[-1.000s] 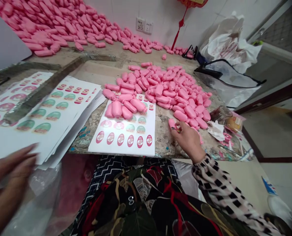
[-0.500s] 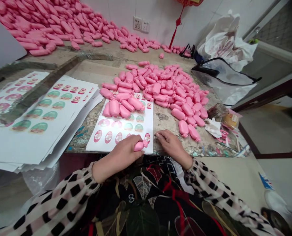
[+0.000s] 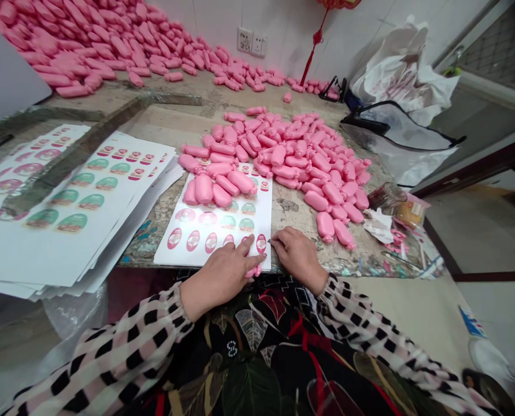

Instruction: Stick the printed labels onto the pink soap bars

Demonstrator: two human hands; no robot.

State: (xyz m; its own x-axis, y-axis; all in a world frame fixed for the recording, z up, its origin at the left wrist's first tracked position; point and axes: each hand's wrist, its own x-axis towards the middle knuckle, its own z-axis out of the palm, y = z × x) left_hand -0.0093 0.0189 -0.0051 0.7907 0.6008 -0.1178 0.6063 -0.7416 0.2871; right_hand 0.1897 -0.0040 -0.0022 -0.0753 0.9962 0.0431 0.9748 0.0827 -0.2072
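My left hand [image 3: 225,267] lies over the lower edge of a white sticker sheet [image 3: 168,238], its index finger stretched across the bottom row. A pink sausage-shaped piece [image 3: 254,271] is tucked under its fingers, mostly hidden. Just right of those fingertips is an oval pink-and-white sticker [image 3: 261,243]. My right hand [image 3: 299,258] is closed in a pinch at the sheet's right edge, with the tip of a small dark thin tool [image 3: 271,241] poking out towards that sticker. Several loose pink sausage-shaped pieces [image 3: 222,185] rest on the sheet's upper part.
A large heap of pink pieces [image 3: 309,153] spreads beyond the sheet, and another [image 3: 96,43] lies against the wall. Stacked printed sheets [image 3: 88,242] at left lie under a taped bar [image 3: 75,153]. Clear bag [image 3: 400,138], crumpled tissue [image 3: 378,225] and scraps sit right.
My left hand has turned over the sheet and stretched its index finger out, covering more of the pink piece. My right hand has moved slightly left, bringing the tool tip to the oval sticker.
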